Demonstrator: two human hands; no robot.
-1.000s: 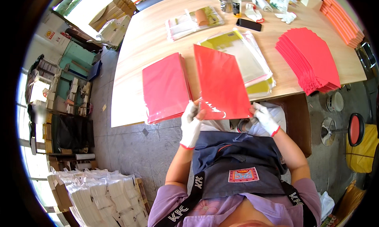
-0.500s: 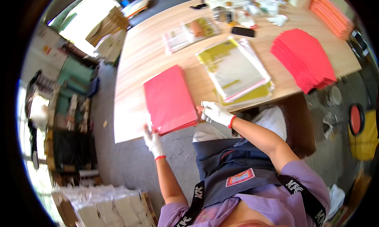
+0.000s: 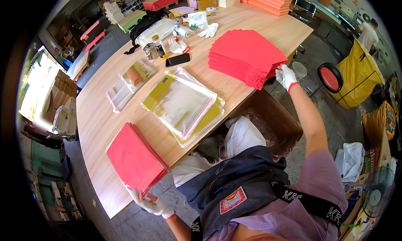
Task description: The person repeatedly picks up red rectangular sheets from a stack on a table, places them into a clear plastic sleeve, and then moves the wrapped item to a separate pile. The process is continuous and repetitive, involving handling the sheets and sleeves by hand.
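Observation:
At the near corner of the fanned stack of red sheets, my right hand in a white glove has its fingers closed on the edge of a sheet. How many sheets it pinches is hidden. My left hand, also gloved, is open with fingers apart beside the near corner of a neat pile of red sheets. That pile has a glossy look, as if in clear plastic. Between the two red stacks lies a pile of clear plastic bags with yellow-green showing through them.
Behind the bags are a black phone, a small bottle, a glass jar and a spare white glove. A brown roll rests on more plastic. Under the table edge stands a brown box; a red-seated stool is at right.
My view has swung right. My right hand has gone from the left red pile to the fanned stack's corner. My left hand stays near the left pile.

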